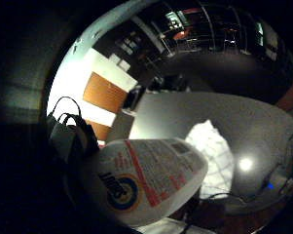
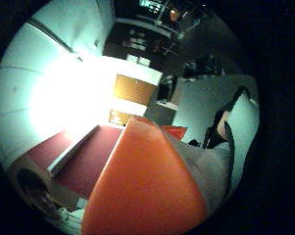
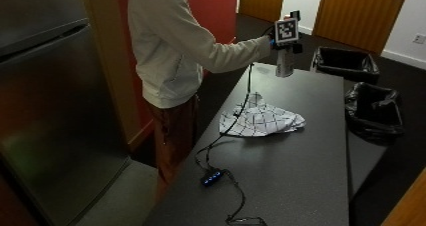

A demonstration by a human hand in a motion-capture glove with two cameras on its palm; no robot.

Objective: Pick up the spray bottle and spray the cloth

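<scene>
The spray bottle [image 3: 284, 61] is up in the air, lifted clear of the dark bench [image 3: 299, 161] and gripped in the gloved right hand [image 3: 279, 38], arm stretched out over the bench's far end. From the little-finger side of the palm, the bottle's label fills the view close to the hand: white body [image 1: 151, 180], a red diagonal stripe, blocks of small red and dark print too fine to read, and a round blue-and-yellow emblem with bold dark lettering beside it that I cannot make out for sure. From the thumb side, an orange part of the bottle [image 2: 142, 186] sits right against the palm. The checked cloth [image 3: 261, 120] lies crumpled on the bench, below the bottle and nearer the camera, well apart from it, not touched by either hand. Nearer still than the cloth, a cable runs along the bench to a small device with blue lights [image 3: 213, 177]. Beyond the bench's far end, past the bottle, stand two black-lined bins [image 3: 345, 62].
</scene>
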